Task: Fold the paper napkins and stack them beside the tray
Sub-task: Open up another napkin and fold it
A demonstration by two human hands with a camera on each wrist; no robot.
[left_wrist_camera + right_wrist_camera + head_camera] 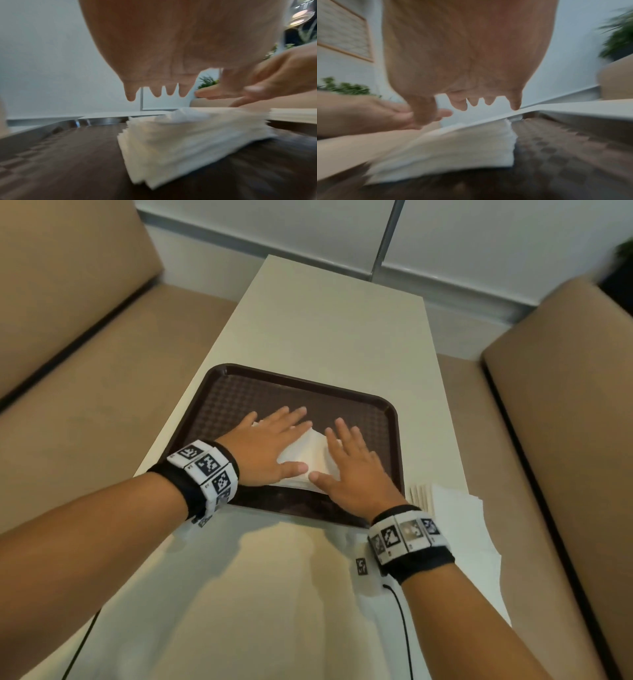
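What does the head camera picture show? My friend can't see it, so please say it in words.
Two open hands, the left hand and the right hand, lie flat over a pile of white paper napkins on a dark brown tray. The tray sits on a pale table, with more white napkins beside its right edge.

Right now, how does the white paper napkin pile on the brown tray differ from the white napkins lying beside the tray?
The white napkin pile on the brown plastic tray lies under both hands, left hand and right hand, fingers straight; the white napkins beside the tray are untouched. The tray pile sits on the tray; the others rest on the cream table. Both are white paper.
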